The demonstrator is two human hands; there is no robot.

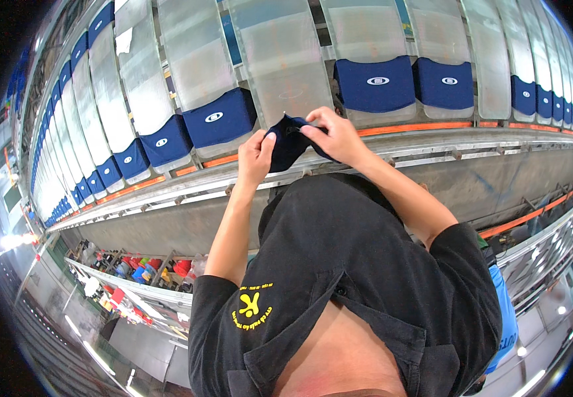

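Between my hands, in front of my chest, is a small piece of dark navy fabric, bunched and partly folded. My left hand pinches its left edge with the thumb on top. Its upper right edge is gripped by my right hand, thumb and fingers closed on it. Just beyond is a pale flat board with bare lower end. To the left, a navy fabric piece with a white oval print lies on the neighbouring board. Another printed navy piece lies on the board to the right.
A long row of similar boards curves away to both sides, many with navy pieces at their near ends. An orange strip and a metal rail run along in front of them. Colourful containers stand low at the left.
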